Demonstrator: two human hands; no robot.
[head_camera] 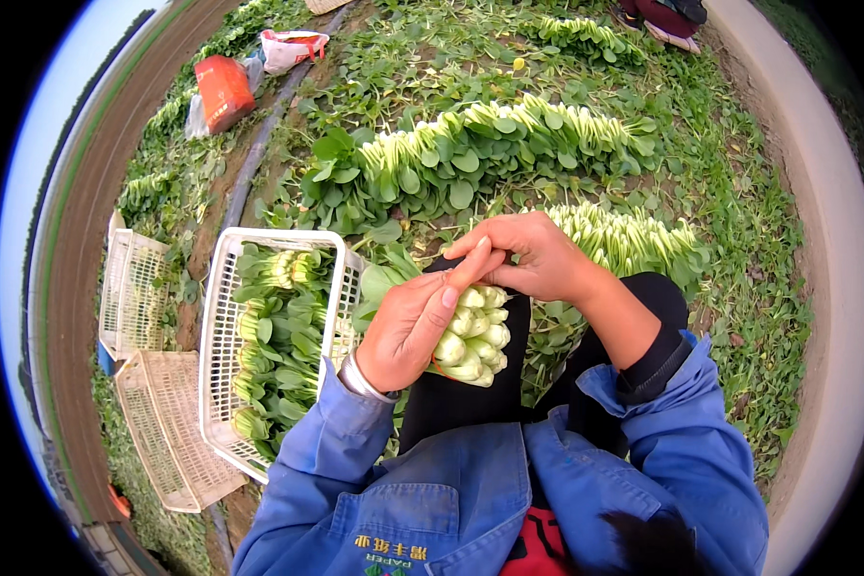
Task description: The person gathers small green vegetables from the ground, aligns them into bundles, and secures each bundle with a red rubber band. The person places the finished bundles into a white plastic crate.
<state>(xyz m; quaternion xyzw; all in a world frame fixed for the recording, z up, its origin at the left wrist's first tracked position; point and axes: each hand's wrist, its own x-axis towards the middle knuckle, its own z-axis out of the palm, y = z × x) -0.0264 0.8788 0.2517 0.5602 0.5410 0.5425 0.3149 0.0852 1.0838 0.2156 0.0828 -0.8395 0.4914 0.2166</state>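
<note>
A bunch of bok choy (477,337) rests over my dark-trousered thigh, its pale stem ends turned toward the right. My left hand (419,317) is wrapped around it from the left, and its leaves stick out beyond that hand. Part of a thin orange-red tie (443,369) shows around the stems. My right hand (536,255) meets the left fingertips at the far side of the bunch. Its fingertips are partly covered, so whatever they pinch is hidden. Close by on the left stands a white plastic crate (212,360) with tied bunches of greens (288,338) inside.
Rows of cut bok choy (475,155) lie ahead, with another pile (630,237) beyond my right forearm. Empty-looking crates (173,425) sit at far left. A dark hose (255,155) runs past a red bag (223,93). Another person's legs (666,18) show at top right.
</note>
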